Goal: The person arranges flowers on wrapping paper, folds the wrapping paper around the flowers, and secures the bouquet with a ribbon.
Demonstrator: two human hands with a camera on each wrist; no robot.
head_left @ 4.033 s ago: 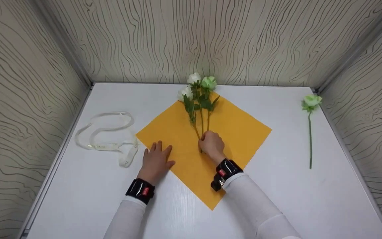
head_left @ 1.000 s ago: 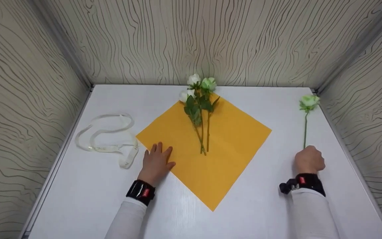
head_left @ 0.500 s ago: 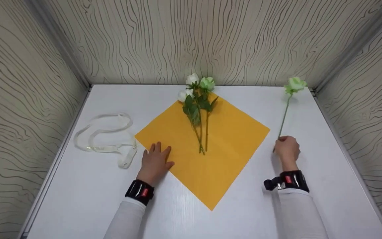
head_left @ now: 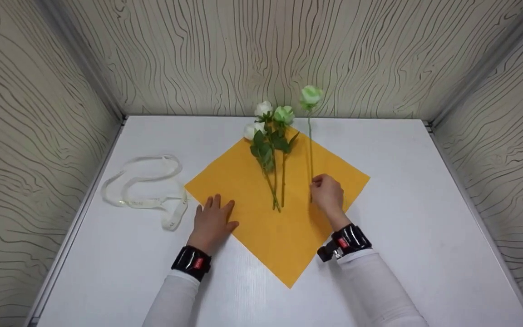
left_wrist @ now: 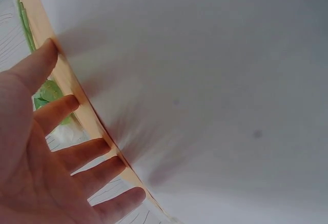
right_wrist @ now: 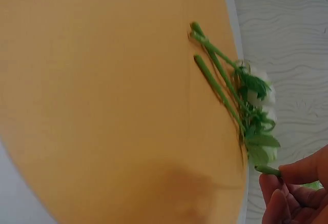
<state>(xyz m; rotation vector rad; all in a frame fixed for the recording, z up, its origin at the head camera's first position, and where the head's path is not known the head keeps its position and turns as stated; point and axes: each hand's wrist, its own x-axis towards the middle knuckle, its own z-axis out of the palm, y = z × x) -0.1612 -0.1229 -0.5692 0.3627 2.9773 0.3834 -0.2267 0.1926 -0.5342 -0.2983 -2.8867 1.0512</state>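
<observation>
My right hand [head_left: 328,194] pinches the lower stem of a pale green rose [head_left: 310,96], held above the right part of a yellow-orange paper sheet [head_left: 261,245]. In the right wrist view the cut stem end [right_wrist: 267,170] pokes out between thumb and fingers. Two white roses [head_left: 255,130] and another green rose [head_left: 284,115] lie on the sheet, heads toward the back, stems crossing low down. With fingers spread, my left hand [head_left: 212,223] rests on the sheet's left edge. The left wrist view shows those fingertips [left_wrist: 72,102] along the paper's edge.
A loosely looped cream ribbon [head_left: 143,203] with printed letters lies left of the sheet on the white table [head_left: 425,272]. Wood-grain panels [head_left: 225,54] enclose the table at the back and both sides.
Earlier my right hand let go of the stems on the sheet and took the green rose at the far right. It has carried that rose left over the sheet. My left hand stays put.
</observation>
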